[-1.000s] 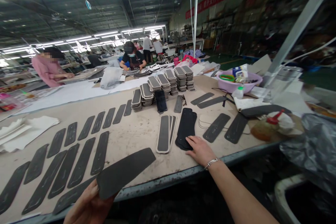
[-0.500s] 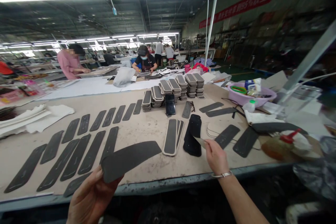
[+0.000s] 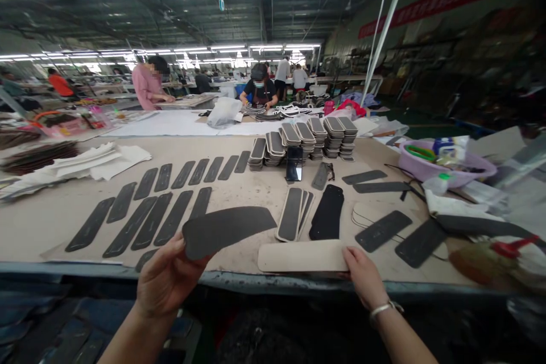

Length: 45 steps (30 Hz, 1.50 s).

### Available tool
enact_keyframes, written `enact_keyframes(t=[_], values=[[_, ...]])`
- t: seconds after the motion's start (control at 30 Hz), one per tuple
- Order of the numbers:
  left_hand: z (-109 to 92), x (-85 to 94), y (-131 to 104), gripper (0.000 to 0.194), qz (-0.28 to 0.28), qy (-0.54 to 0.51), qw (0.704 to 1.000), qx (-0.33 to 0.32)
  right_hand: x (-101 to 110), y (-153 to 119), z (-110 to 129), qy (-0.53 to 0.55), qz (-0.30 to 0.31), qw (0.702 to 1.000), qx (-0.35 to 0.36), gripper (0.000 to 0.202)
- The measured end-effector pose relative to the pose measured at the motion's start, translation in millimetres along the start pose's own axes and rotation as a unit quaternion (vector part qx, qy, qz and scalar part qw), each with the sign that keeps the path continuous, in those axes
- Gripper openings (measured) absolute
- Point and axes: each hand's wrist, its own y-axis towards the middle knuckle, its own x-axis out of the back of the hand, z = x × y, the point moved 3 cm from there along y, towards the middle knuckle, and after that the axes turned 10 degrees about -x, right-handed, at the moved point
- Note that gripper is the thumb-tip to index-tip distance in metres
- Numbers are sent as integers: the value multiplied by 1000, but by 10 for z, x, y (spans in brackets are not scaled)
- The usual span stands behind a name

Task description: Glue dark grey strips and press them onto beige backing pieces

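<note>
A dark grey curved strip (image 3: 230, 228) is held up by its left end in my left hand (image 3: 170, 270), fingers closed on it. My right hand (image 3: 364, 276) pinches the right end of a long cream strip (image 3: 301, 256) with rounded corners, above the table's front edge. Behind the cream strip lie a black piece (image 3: 327, 213) and a small fan of grey pieces with cream borders (image 3: 292, 215). Several dark grey strips (image 3: 173, 217) lie in rows on the left of the table.
Stacks of bordered pieces (image 3: 307, 135) stand at the back, with a phone (image 3: 294, 164) before them. To the right are a purple basin (image 3: 447, 168) and a red-tipped bottle (image 3: 482, 261). White sheets (image 3: 102, 162) lie at left. Other people work across the table.
My right hand has lifted the cream strip away from the black piece and now holds it out flat to the left. The view has turned left; my left hand still holds the grey strip.
</note>
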Motion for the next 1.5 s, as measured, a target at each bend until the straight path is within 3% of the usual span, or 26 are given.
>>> enact_keyframes(t=[0.17, 0.33, 0.47, 0.57, 0.7, 1.03, 1.13, 1.23, 1.37, 1.5], values=[[228, -41, -91, 28, 40, 22, 998, 46, -11, -81, -100, -109, -37, 993, 0, 23], [449, -145, -212, 22, 87, 25, 989, 113, 45, -167, 45, -100, -49, 993, 32, 50], [582, -200, -265, 24, 102, 24, 984, 142, -66, -198, 107, -12, 73, 997, -16, 56], [661, -218, -268, 24, 101, 26, 983, 151, -198, -259, 140, 63, 180, 980, -52, 61], [758, -200, -244, 27, 80, 32, 983, 161, -223, -294, 200, 143, 225, 962, -67, 60], [935, 0, -162, 20, 71, 50, 975, 205, -10, -285, 180, 218, 235, 942, -102, 46], [944, 65, -143, 7, 46, 38, 977, 207, 32, -281, 163, 226, 231, 940, -109, 49], [942, 94, -147, 8, 18, 47, 979, 197, 44, -271, 171, 210, 224, 946, -106, 51], [992, 109, -146, 21, 60, 127, 965, 223, 30, -247, 146, 145, 215, 960, -106, 46], [1118, 251, 13, 33, 124, 245, 938, 211, 94, -165, 34, 41, 166, 979, -109, 36]])
